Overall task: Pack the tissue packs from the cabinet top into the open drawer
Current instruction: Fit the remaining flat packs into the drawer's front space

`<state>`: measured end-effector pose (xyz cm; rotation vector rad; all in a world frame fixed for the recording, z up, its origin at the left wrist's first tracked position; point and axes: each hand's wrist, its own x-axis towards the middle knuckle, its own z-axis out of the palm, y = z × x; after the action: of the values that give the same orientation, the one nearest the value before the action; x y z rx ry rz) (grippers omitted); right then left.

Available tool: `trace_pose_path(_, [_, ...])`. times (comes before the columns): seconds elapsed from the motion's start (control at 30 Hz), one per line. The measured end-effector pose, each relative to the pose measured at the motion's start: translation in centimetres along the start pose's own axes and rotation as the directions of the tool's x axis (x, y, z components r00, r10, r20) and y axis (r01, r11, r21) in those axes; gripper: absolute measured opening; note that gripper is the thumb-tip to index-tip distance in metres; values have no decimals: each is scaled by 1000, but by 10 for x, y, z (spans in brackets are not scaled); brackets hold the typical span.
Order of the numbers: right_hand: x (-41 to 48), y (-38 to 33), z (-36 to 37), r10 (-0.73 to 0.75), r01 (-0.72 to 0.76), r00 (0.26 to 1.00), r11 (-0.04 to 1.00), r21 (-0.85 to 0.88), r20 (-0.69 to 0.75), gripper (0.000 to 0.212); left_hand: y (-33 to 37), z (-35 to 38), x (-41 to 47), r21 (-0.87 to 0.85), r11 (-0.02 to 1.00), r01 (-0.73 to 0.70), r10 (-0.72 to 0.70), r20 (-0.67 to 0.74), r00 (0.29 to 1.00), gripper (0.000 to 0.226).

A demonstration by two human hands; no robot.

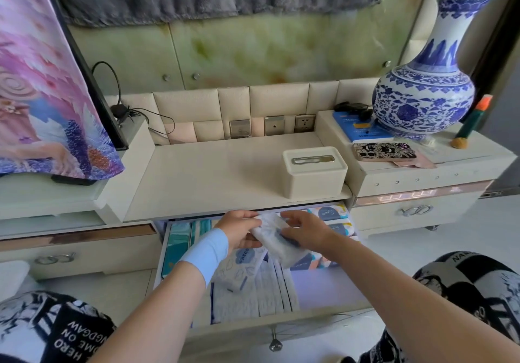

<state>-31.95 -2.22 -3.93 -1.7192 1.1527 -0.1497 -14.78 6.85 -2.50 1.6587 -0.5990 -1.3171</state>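
A white tissue pack (277, 243) with a faint blue print hangs tilted over the open drawer (323, 322). My left hand (239, 229) grips its left end and my right hand (308, 229) grips its right side from above. Below it the drawer holds several white packs (253, 295) standing on edge. Teal packs (180, 244) lie along the drawer's left side, and colourful printed packs (329, 213) sit at the back right. The cabinet top (208, 177) just above the drawer carries no loose pack that I can see.
A cream tissue box (315, 171) stands on the cabinet top near the drawer's right end. On the raised right ledge sit a blue-and-white vase (425, 92), a phone (384, 151) and a blue book (357, 129). A patterned cloth (47, 95) covers a screen at left.
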Motion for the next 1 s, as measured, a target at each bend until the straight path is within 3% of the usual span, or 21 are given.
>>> trace_pose_path(0.1, [-8, -8, 2, -15, 4, 991, 997, 79, 130, 46, 3, 11, 2, -94, 995, 11, -10, 15, 1000, 15])
trace_pose_path(0.17, [-9, -6, 2, -14, 16, 985, 1000, -12, 172, 51, 5, 15, 2, -124, 992, 22, -6, 124, 992, 19])
trace_pose_path(0.23, [-7, 4, 1, 77, -60, 985, 992, -114, 157, 59, 4, 17, 5, -122, 990, 72, -42, 235, 971, 27])
trace_pose_path(0.27, [-7, 8, 0, 132, -110, 978, 984, -141, 163, 53, 0, 17, 9, -31, 997, 69, -59, 237, 970, 27])
trace_pose_path(0.3, [-7, 12, -2, 178, -145, 966, 974, -175, 186, 45, -6, 16, 14, 168, 986, 18, -51, 191, 980, 26])
trace_pose_path(0.33, [-7, 18, -5, 219, -175, 953, 962, -212, 207, 40, -13, 14, 21, 445, 894, -55, -5, 132, 991, 30])
trace_pose_path(0.37, [-7, 24, -7, 255, -193, 941, 944, -268, 221, 38, -21, 10, 29, 690, 717, -103, 54, 92, 994, 39])
trace_pose_path(0.43, [-7, 36, -9, 306, -200, 932, 880, -432, 192, 39, -37, 1, 40, 918, 380, -115, 60, 99, 993, 59])
trace_pose_path(0.5, [-5, 52, -6, 346, -199, 927, 778, -595, 143, 41, -53, -6, 47, 973, 190, -134, -32, 143, 989, 73])
trace_pose_path(0.6, [-3, 65, 6, 409, -219, 903, 704, -676, 134, 38, -61, -11, 51, 984, 77, -160, -142, 169, 975, 86])
trace_pose_path(0.67, [-1, 66, 15, 438, -267, 890, 729, -630, 129, 37, -55, -12, 53, 986, 15, -164, -131, 165, 978, 85])
trace_pose_path(0.77, [6, 68, 29, 495, -386, 860, 792, -473, 127, 38, -47, -16, 50, 978, -163, -133, -104, 117, 988, 87])
trace_pose_path(0.83, [5, 66, 40, 545, -458, 819, 809, -369, 177, 40, -47, -23, 45, 976, -195, -93, -113, 72, 991, 85])
trace_pose_path(0.9, [6, 63, 47, 568, -505, 784, 819, -273, 252, 41, -46, -30, 41, 985, -163, -63, -116, 45, 992, 73])
trace_pose_path(0.97, [7, 59, 46, 565, -516, 772, 825, -230, 291, 43, -41, -35, 36, 997, -60, -56, -94, 51, 994, 57])
trace_pose_path(1.0, [8, 57, 44, 554, -499, 778, 832, -243, 296, 44, -38, -39, 35, 997, 41, -60, -68, 62, 996, 42])
